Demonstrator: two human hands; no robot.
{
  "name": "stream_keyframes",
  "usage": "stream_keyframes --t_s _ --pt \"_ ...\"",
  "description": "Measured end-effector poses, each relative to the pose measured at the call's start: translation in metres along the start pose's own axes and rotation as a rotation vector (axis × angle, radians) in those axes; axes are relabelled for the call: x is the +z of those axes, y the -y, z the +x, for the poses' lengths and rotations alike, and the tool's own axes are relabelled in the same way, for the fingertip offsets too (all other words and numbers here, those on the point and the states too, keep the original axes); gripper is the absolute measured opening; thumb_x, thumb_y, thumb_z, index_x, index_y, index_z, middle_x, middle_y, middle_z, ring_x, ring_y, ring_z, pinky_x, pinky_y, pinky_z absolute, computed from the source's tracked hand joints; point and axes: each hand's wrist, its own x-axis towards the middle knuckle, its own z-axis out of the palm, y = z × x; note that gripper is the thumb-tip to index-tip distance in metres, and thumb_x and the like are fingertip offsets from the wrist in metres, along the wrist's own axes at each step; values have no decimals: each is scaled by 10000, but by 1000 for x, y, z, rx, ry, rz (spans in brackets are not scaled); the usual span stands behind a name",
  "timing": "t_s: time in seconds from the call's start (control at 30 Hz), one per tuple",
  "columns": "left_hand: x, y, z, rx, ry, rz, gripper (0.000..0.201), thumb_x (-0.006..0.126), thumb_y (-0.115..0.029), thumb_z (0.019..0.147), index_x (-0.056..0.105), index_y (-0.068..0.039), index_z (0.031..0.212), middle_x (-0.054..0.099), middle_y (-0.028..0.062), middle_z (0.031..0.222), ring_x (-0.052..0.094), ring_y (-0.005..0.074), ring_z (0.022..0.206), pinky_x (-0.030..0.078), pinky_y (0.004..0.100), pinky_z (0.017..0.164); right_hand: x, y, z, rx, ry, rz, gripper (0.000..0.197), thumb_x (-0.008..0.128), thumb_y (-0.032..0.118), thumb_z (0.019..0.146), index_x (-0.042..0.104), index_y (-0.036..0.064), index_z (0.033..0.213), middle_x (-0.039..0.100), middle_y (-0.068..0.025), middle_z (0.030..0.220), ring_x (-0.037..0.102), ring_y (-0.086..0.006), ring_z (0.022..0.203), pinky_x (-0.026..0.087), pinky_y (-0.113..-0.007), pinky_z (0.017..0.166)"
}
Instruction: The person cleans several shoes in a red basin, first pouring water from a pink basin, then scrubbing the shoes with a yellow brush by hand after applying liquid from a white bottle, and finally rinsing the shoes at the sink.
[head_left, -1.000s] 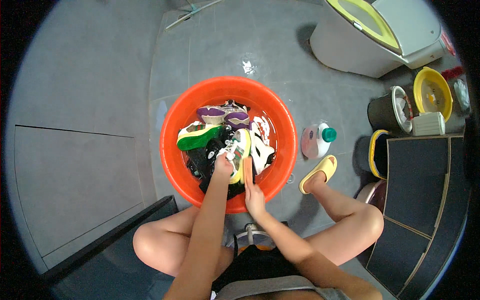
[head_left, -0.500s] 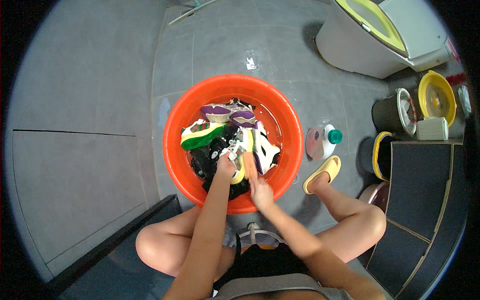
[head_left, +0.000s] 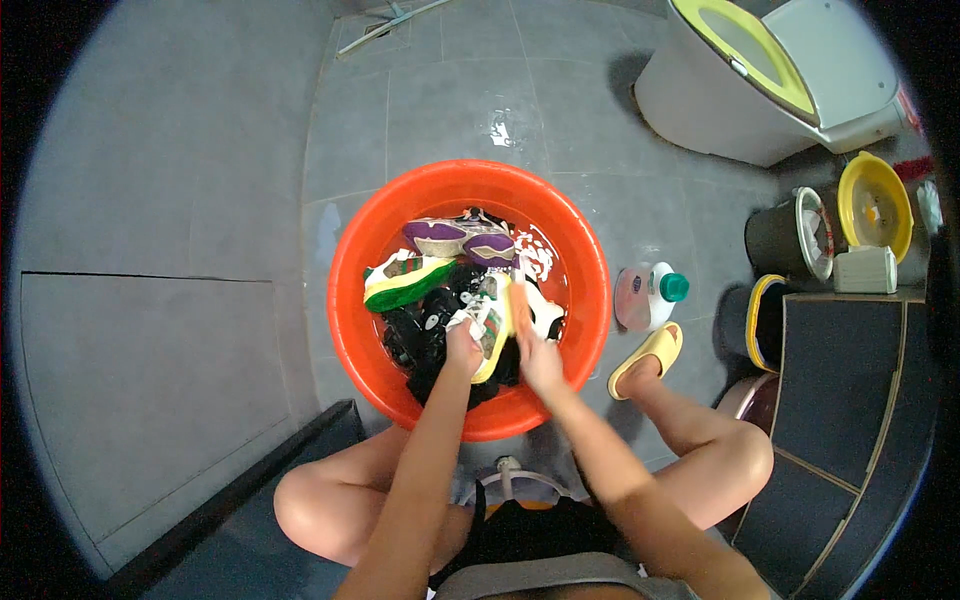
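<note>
Over an orange basin [head_left: 345, 330], my left hand [head_left: 463, 350] grips a white shoe [head_left: 494, 340] with a yellow sole edge and green and red marks. My right hand [head_left: 541, 365] is closed on an orange scrub brush [head_left: 519, 303], held along the shoe's right side. The brush's bristles cannot be made out. Around them in the basin lie a green-soled shoe [head_left: 408, 290], purple and grey shoes [head_left: 460, 238], a white and black shoe [head_left: 545, 315] partly hidden by the brush, and wet black items [head_left: 440, 305]. Some water and suds show at the right.
Right of the basin stands a bottle [head_left: 645, 297] with a green cap, near my foot in a yellow slipper [head_left: 650, 355]. Farther right are buckets [head_left: 790, 240], a yellow basin [head_left: 875, 205] and a dark cabinet [head_left: 835, 380]. A toilet [head_left: 700, 100] stands at the far right.
My right hand and the brush have shifted slightly right and up along the shoe. The held shoe is a little tilted compared with before. The whole view has moved slightly.
</note>
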Motion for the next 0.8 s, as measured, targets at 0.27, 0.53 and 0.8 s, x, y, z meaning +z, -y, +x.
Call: stream_keyframes --t_s 0.27,0.53,0.8 --pt "-9 2 -2 114 -24 90 274 315 -74 866 450 31 1080 537 113 1018 545 245 889 432 356 793 0 11 -1 -85 125 -152 278 446 216 817 529 60 1032 553 -227 735 551 -366 674 442 -461 604" --pt "7 62 -20 447 -26 644 266 352 -112 880 459 37 1073 553 95 993 543 168 868 429 279 752 -46 1 10 -92 71 -287 266 424 282 821 547 127 1000 569 -177 635 559 -337 575 458 -436 525" --pt "-14 53 -33 241 92 551 248 382 -95 872 470 12 1077 554 73 995 545 147 861 438 263 740 -19 16 -79 -175 17 14 271 471 186 802 518 119 1060 545 -209 632 545 -360 581 440 -446 555"
